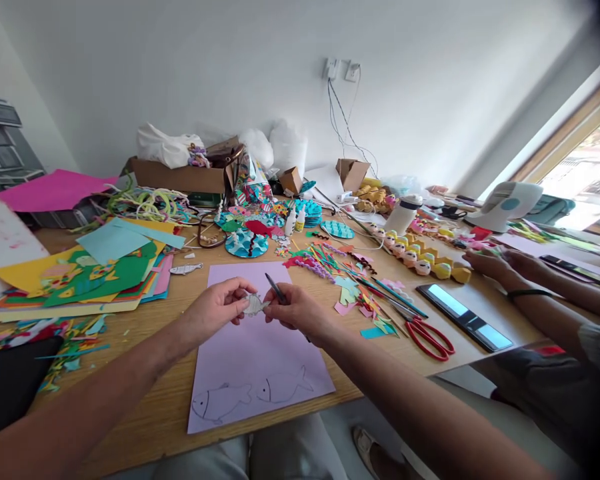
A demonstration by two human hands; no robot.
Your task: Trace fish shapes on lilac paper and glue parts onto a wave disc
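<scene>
We see a small paper fish (255,305), pale grey with dark pencilled scale lines, cut out along its outline. It is held flat-on, lengthwise left to right, just above the far end of the lilac sheet (260,360). With it comes a dark pencil (276,289), slim and tilted, its tip pointing up and away, just right of the fish and over that sheet's far edge.

Red scissors (430,337) lie on the desk (150,400) to the right of the grips, beside paper scraps (360,297). A stack of coloured sheets (95,273) sits to their left. Beyond them stand glue bottles (295,219), a cardboard box (180,177) and blue discs (247,243). A co-worker's hands (505,263) rest far right.
</scene>
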